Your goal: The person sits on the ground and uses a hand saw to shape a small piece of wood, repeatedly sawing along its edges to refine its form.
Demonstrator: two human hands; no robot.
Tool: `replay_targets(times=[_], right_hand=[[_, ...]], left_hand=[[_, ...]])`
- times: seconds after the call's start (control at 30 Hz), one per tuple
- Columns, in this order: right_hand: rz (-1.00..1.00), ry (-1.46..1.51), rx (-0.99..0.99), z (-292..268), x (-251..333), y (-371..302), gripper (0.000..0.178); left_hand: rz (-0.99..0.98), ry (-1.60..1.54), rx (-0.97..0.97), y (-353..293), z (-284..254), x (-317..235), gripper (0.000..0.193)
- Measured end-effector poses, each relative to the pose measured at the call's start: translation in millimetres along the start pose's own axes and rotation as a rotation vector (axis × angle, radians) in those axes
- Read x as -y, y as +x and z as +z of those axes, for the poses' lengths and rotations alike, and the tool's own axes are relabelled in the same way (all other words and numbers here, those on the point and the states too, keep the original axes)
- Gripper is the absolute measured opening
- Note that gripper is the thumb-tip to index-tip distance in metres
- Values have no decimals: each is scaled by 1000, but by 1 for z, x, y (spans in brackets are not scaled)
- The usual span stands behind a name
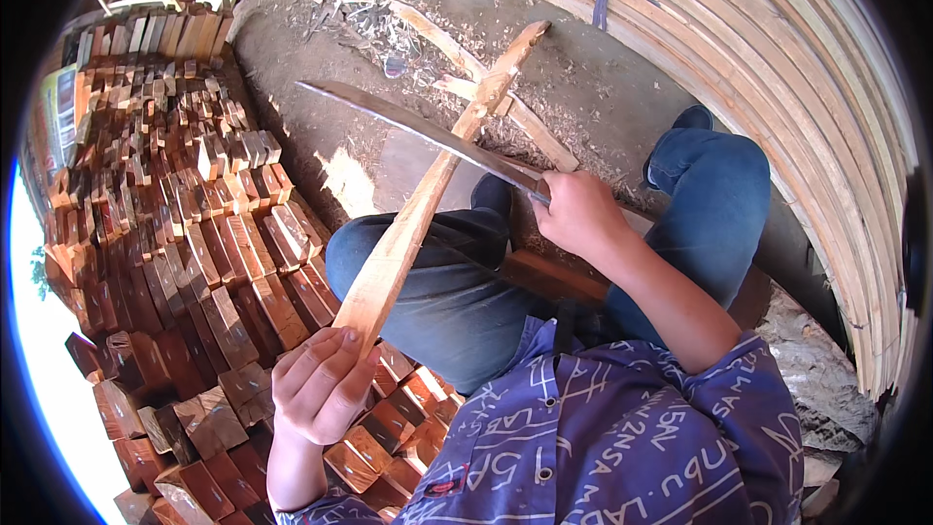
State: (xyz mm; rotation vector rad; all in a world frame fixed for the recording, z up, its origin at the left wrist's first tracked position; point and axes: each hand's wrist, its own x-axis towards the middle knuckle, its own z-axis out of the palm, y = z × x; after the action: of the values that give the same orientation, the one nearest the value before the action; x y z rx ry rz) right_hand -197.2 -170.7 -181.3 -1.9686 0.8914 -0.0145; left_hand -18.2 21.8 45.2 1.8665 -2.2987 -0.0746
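Note:
My left hand (324,384) is closed on the near end of a long, pale piece of wood (392,258), which slants away from me over my left thigh. The far part of this wood leans on a crossed wooden prop (540,136) and has rough, cut faces. In my right hand (580,214) is the handle of a machete (394,115), fingers wrapped round it. Its long blade points to the upper left and lies across the wood near the middle, over or touching it; I cannot tell which.
Stacks of reddish-brown wood blocks (199,311) fill the left side. Long pale boards (671,39), tied with a blue strap (602,2), curve along the right and top. Shavings (364,24) litter the ground beyond the prop. My bent legs in jeans (714,194) flank the work.

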Motion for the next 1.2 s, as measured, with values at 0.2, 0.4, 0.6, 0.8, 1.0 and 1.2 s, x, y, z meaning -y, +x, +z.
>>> replay_targets(times=[0.2, 0.4, 0.6, 0.8, 1.0, 1.2], right_hand=[[-161, -99, -72, 0, -3, 10, 18], [48, -233, -126, 10, -48, 35, 20], [-100, -108, -55, -1, -12, -7, 19], [-102, -214, -86, -9, -24, 7, 18], [11, -239, -128, -3, -45, 11, 19], [-91, -196, -35, -20, -22, -7, 17]], left_hand=[[13, -6, 33, 8, -6, -4, 19], [-48, -6, 29, 2, 0, -6, 22], [-39, 5, 43, 10, -3, -11, 23], [-32, 19, 65, 10, -4, -15, 23], [-8, 23, 55, 17, -4, -18, 20], [33, 43, 19, 14, -1, -17, 18]])
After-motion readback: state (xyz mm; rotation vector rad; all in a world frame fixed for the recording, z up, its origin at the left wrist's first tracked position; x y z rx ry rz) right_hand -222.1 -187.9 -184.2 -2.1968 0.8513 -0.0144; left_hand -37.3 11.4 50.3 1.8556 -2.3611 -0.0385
